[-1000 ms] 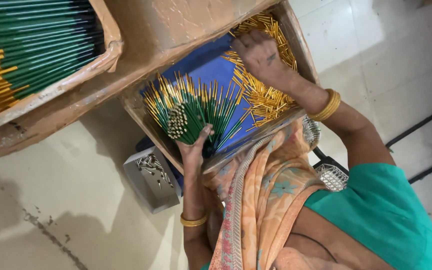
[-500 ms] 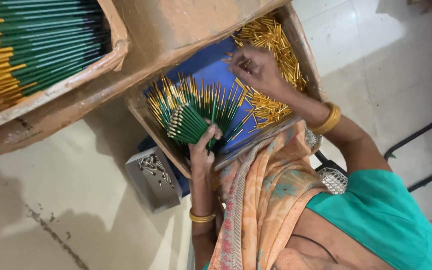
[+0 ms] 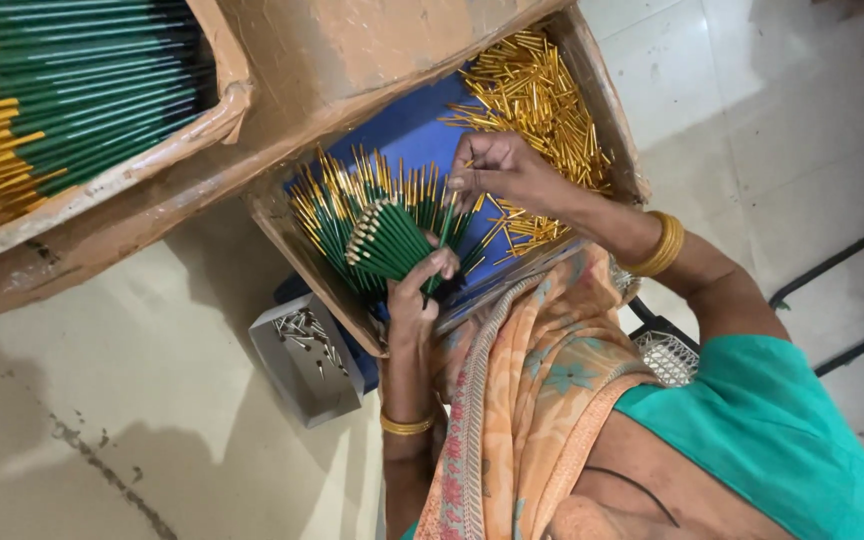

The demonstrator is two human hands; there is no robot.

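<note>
Gripping green sticks, left hand rests in cardboard tray.

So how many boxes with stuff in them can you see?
3. A cardboard box of green sticks, top left; a blue-lined tray of sticks and gold caps in the middle; a small grey box of metal bits below it. Others may be out of view.

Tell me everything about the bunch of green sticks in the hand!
The bunch is many thin green sticks with gold tips, fanned out and tilted over a blue-lined cardboard tray. The left hand clasps it from below. The right hand pinches the top of one stick. More sticks lie under it.
</note>
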